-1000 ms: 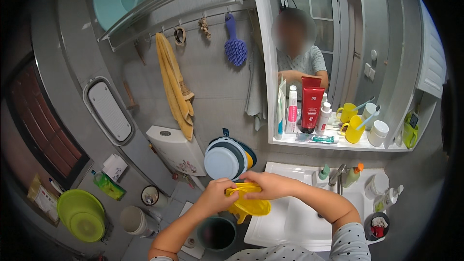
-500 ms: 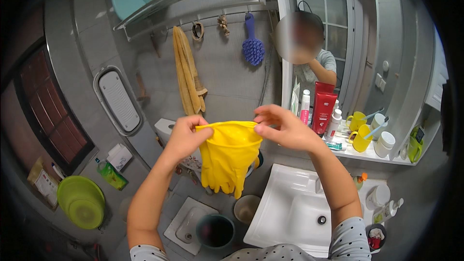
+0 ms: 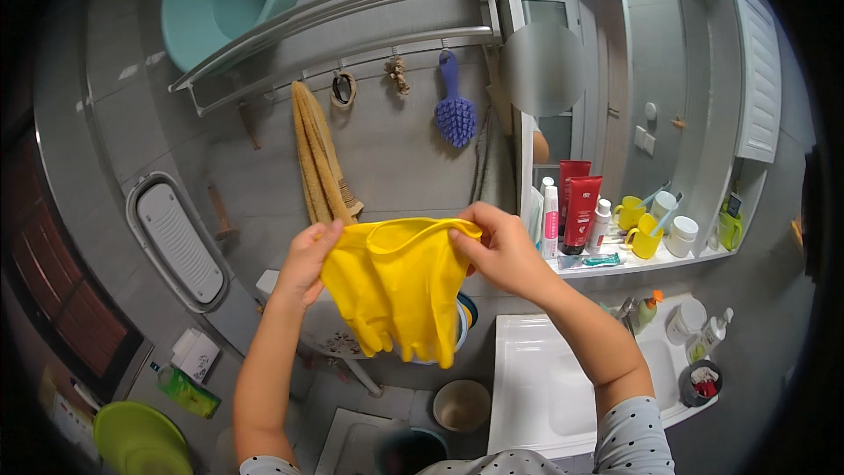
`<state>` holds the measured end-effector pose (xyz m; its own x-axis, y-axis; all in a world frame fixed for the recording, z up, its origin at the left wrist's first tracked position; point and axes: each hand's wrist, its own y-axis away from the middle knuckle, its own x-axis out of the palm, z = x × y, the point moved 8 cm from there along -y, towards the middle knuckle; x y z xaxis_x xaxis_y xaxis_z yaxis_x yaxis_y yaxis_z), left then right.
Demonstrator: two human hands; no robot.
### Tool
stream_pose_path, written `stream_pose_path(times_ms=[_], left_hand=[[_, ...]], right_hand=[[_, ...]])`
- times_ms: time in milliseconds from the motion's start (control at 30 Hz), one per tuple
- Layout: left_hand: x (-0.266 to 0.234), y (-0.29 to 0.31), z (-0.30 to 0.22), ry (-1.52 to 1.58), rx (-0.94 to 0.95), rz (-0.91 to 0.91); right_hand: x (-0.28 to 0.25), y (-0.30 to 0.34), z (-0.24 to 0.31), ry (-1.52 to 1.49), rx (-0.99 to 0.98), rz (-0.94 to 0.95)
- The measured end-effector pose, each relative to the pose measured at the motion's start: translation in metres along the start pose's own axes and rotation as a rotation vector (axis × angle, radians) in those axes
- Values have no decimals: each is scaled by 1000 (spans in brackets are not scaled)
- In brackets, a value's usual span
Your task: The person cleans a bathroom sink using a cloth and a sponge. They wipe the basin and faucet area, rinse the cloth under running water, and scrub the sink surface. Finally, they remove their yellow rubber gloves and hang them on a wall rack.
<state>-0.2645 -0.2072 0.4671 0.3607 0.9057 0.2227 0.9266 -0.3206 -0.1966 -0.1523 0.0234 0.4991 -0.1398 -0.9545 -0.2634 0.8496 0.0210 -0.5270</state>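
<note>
Yellow rubber gloves (image 3: 400, 290) hang in front of me with their fingers pointing down. My left hand (image 3: 308, 266) pinches the cuff at its left corner, thumb on top. At the right end, my right hand (image 3: 503, 253) grips the cuff edge between thumb and fingers. Between the two hands the cuffs are spread wide, and a folded rim shows near the middle. The gloves look like a pair partly overlapping, and some of their fingers are hidden behind the palm part.
A white sink (image 3: 545, 387) lies at lower right, below a mirror shelf (image 3: 633, 266) with tubes and cups. A metal rack (image 3: 352, 13) holds a teal basin (image 3: 229, 0); a tan towel (image 3: 318, 154) and purple brush (image 3: 455, 114) hang beneath. Buckets (image 3: 462, 406) stand on the floor.
My left hand has moved left and slightly down, stretching the cuffs wider and spreading the gloves apart. My right hand keeps its grip. The view has shifted, with the mirror reflection mostly gone.
</note>
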Motion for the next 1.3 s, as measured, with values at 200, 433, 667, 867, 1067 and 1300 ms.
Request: stream_pose_path(times_ms=[200, 433, 667, 867, 1067, 1300], left_hand=[[-29, 0, 22, -168, 135, 114], [108, 42, 12, -588, 334, 488], [123, -19, -60, -440, 512, 384], [153, -98, -156, -142, 393, 363], [152, -140, -152, -220, 420, 241], [147, -151, -147, -214, 401, 305]], right_hand=[[-7, -4, 6, -481, 338, -69], [-26, -6, 49, -263, -148, -270], [-39, -19, 131, 80, -769, -407], [-13, -112, 181, 838, -991, -444], [-26, -178, 132, 1455, -843, -410], [-67, -239, 134, 1239, -108, -300]])
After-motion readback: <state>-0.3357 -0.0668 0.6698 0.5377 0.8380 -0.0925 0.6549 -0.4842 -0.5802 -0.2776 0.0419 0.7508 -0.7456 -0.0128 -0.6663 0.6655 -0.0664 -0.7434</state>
